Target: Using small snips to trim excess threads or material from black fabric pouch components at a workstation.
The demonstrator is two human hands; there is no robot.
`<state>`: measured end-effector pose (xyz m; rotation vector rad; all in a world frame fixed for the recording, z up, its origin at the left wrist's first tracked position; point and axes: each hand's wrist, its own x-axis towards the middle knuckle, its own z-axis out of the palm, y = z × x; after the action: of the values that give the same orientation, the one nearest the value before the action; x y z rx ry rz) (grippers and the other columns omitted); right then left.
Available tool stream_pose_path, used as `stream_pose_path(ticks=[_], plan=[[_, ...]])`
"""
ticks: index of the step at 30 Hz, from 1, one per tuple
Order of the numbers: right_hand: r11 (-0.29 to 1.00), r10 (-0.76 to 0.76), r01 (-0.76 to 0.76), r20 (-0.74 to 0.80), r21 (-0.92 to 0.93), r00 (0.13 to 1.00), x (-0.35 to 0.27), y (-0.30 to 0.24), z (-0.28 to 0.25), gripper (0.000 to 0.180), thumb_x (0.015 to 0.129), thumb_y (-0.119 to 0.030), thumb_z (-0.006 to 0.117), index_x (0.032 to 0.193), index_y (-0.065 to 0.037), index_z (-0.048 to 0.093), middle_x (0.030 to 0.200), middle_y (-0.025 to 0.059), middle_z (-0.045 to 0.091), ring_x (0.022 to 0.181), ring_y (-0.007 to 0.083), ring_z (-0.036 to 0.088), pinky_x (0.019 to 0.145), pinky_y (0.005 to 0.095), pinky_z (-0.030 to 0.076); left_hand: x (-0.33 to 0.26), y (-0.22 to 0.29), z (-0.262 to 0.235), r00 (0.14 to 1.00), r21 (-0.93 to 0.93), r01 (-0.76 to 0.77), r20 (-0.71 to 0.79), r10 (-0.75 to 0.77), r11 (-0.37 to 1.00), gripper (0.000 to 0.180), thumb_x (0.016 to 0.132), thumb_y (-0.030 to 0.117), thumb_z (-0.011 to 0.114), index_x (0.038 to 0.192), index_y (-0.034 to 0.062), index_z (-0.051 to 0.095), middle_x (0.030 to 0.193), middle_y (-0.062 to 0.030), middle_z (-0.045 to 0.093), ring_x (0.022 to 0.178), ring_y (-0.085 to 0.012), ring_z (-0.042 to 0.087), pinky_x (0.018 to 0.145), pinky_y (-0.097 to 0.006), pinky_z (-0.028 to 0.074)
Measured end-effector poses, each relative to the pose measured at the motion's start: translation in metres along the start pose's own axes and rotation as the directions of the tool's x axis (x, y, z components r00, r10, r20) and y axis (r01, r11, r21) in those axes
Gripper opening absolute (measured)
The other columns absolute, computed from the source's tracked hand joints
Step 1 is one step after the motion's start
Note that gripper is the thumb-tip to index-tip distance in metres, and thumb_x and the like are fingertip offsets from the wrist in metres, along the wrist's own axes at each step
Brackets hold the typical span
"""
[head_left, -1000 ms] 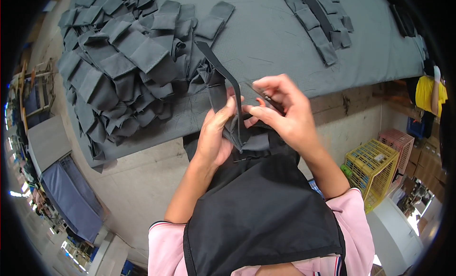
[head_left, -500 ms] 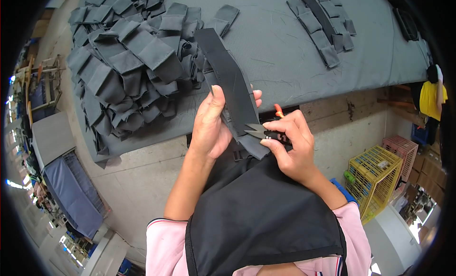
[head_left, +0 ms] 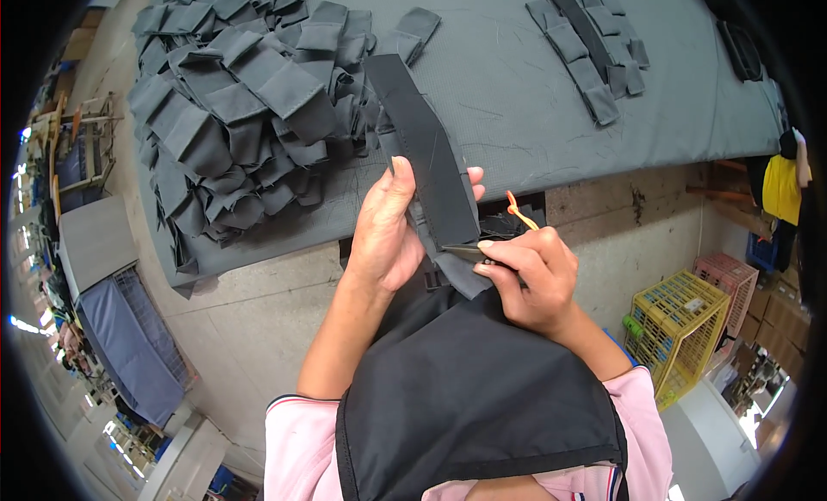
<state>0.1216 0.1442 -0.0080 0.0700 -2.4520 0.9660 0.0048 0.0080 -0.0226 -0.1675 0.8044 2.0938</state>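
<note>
Snips (head_left: 463, 252) have drawn together near the lower end of the dark strip (head_left: 424, 148), right hand (head_left: 541, 275) clamped on them, left hand (head_left: 383, 234) gripping the strip; upper-left heap (head_left: 245, 92) finished or waiting, unclear.

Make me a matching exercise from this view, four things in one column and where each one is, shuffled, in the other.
Things
1. Dark fabric strip
2. Snips
3. Large pile of grey fabric pieces
4. Yellow crate

Places
A. On the left part of the table
B. Held in the left hand
C. At the right of the picture, off the table
D. Held in the right hand

Pairs: 1-B, 2-D, 3-A, 4-C
</note>
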Motion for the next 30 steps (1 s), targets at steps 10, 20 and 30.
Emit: stream_pose_path(ticks=[10, 20, 30], plan=[[0.982, 0.134, -0.141, 0.065, 0.128, 0.989, 0.021, -0.003, -0.003, 0.029, 0.063, -0.006, 0.076, 0.089, -0.006, 0.064, 0.07, 0.0049, 0.051, 0.058, 0.0211, 0.054, 0.053, 0.031, 0.044, -0.001, 0.0, 0.002, 0.999, 0.042, -0.018, 0.043, 0.016, 0.999, 0.051, 0.1, 0.037, 0.032, 0.122, -0.0076, 0.043, 0.118, -0.0305, 0.053, 0.107, -0.0388, 0.058, 0.088, -0.047, 0.053], [0.963, 0.194, -0.215, 0.134, 0.16, 0.972, 0.016, 0.0, -0.006, 0.025, 0.064, -0.005, 0.075, 0.086, -0.006, 0.064, 0.07, 0.0064, 0.05, 0.056, 0.0212, 0.054, 0.052, 0.0325, 0.044, -0.004, 0.001, 0.002, 0.998, 0.016, -0.009, 0.067, 0.008, 1.0, 0.048, 0.099, 0.034, 0.034, 0.123, -0.0069, 0.043, 0.119, -0.028, 0.053, 0.11, -0.0388, 0.055, 0.091, -0.048, 0.05], [0.976, 0.134, -0.144, 0.072, 0.161, 0.988, 0.035, 0.011, 0.005, 0.026, 0.065, -0.005, 0.074, 0.088, -0.005, 0.063, 0.074, 0.0059, 0.05, 0.056, 0.0199, 0.053, 0.05, 0.0308, 0.043, -0.008, -0.003, -0.002, 0.999, 0.045, -0.048, 0.018, 0.047, 0.998, 0.044, 0.1, 0.031, 0.035, 0.125, -0.0038, 0.044, 0.123, -0.0221, 0.053, 0.111, -0.028, 0.057, 0.094, -0.04, 0.048]])
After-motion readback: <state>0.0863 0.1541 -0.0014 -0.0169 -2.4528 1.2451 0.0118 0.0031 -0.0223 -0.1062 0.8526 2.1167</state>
